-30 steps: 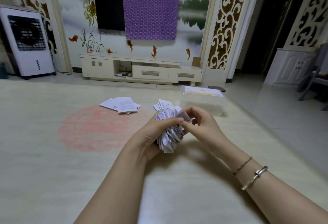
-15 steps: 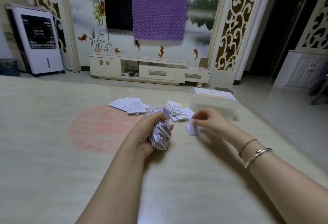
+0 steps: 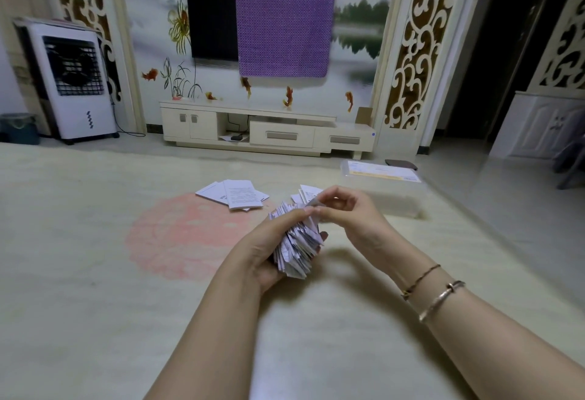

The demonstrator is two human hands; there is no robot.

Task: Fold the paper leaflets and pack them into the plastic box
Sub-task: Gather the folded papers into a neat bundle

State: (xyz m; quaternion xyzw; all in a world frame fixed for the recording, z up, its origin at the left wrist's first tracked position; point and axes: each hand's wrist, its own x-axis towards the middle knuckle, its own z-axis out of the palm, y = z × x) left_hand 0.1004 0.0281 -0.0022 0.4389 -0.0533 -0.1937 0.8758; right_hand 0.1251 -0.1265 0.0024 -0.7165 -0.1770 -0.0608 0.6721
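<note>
My left hand grips a thick bundle of folded leaflets above the carpet. My right hand is at the top of that bundle, its thumb and forefinger pinching one folded leaflet against it. Behind the hands a few more folded leaflets lie on the carpet, partly hidden. A pile of flat, unfolded leaflets lies further left. The clear plastic box, with a lid bearing a white and yellow label, stands to the right behind my right hand.
The pale carpet with a pink round patch covers the floor. A white TV cabinet lines the far wall, with a white air cooler and a bin at the left. Tiled floor and a dark doorway lie to the right.
My right hand picked a folded leaflet off the carpet and brought it back to the top of the bundle. The left hand kept its grip on the bundle.
</note>
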